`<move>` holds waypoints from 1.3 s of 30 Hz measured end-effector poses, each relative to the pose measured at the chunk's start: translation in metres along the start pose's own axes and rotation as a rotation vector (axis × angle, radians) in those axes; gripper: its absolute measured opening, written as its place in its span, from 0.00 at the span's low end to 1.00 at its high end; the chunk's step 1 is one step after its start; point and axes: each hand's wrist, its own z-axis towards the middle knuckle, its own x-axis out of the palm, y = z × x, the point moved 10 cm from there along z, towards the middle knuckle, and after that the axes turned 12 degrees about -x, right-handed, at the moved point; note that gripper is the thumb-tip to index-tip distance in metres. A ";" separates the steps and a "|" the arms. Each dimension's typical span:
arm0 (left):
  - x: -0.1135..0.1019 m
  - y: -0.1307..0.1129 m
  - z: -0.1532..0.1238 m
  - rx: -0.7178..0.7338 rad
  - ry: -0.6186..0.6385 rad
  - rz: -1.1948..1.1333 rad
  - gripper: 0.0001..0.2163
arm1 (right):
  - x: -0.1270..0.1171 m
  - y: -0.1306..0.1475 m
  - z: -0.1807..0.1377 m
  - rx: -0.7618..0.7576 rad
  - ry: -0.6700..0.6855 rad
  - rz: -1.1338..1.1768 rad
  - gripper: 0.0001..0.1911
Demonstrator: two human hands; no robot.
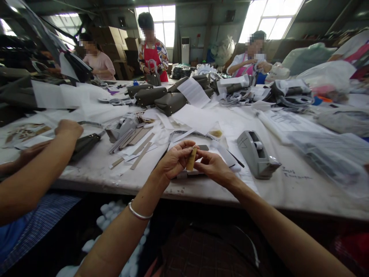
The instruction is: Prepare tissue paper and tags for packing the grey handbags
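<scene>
A small tan, tag-like strip (191,159) hangs upright between my hands above the table's front edge. My left hand (175,157) pinches its top between thumb and fingers. On the other side my right hand (213,165) has its fingertips closed against the same strip's edge. Under and behind my hands lies a grey bag handle (198,134) on white paper, mostly covered by my fingers. To the right of my right hand stands a grey tape dispenser (256,156).
Left of my hands lie cardboard strips (140,143) and a second tape dispenser (123,126). A co-worker's arm (43,165) reaches in at left over a dark bag (86,146). Dark grey bags (170,102) are piled behind, with plastic sleeves (331,150) at right. Other people work across the table.
</scene>
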 end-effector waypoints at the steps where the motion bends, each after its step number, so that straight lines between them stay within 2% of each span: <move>1: 0.002 -0.001 -0.001 0.002 0.001 -0.003 0.07 | 0.004 -0.001 0.000 -0.003 0.009 -0.003 0.10; 5: -0.001 -0.008 -0.005 0.024 -0.016 -0.029 0.08 | 0.015 -0.009 -0.002 0.062 0.055 0.115 0.15; 9: -0.031 -0.016 -0.011 0.052 -0.107 0.018 0.10 | 0.010 -0.010 -0.006 0.122 0.053 0.276 0.18; 13: -0.066 -0.023 -0.022 0.128 -0.246 0.254 0.12 | 0.008 -0.008 -0.007 0.152 0.022 0.422 0.18; 16: -0.074 -0.027 -0.034 0.211 -0.347 0.506 0.09 | 0.017 -0.007 -0.006 0.164 0.033 0.549 0.17; 19: -0.063 -0.037 -0.056 0.376 -0.470 0.785 0.08 | 0.028 -0.004 -0.004 0.157 0.061 0.667 0.16; 22: -0.035 -0.047 -0.088 0.635 -0.569 0.987 0.06 | 0.035 -0.005 -0.003 0.202 0.070 0.694 0.16; 24: -0.013 -0.044 -0.105 0.771 -0.546 1.085 0.06 | 0.037 -0.006 -0.003 0.237 0.054 0.669 0.18; 26: 0.002 -0.036 -0.113 0.815 -0.519 1.178 0.07 | 0.038 -0.004 -0.002 0.250 0.037 0.636 0.20; 28: 0.005 -0.030 -0.115 0.803 -0.552 1.243 0.08 | 0.039 0.001 -0.001 0.243 0.029 0.612 0.21; 31: -0.009 -0.028 -0.110 0.670 -0.606 1.167 0.07 | 0.040 0.006 0.002 0.230 0.010 0.590 0.22; 35: -0.033 -0.017 -0.095 0.384 -0.469 0.856 0.11 | 0.038 0.009 0.005 0.226 -0.022 0.558 0.21; 39: -0.052 -0.010 -0.094 0.274 -0.370 0.576 0.15 | 0.037 0.012 0.013 0.185 -0.062 0.527 0.20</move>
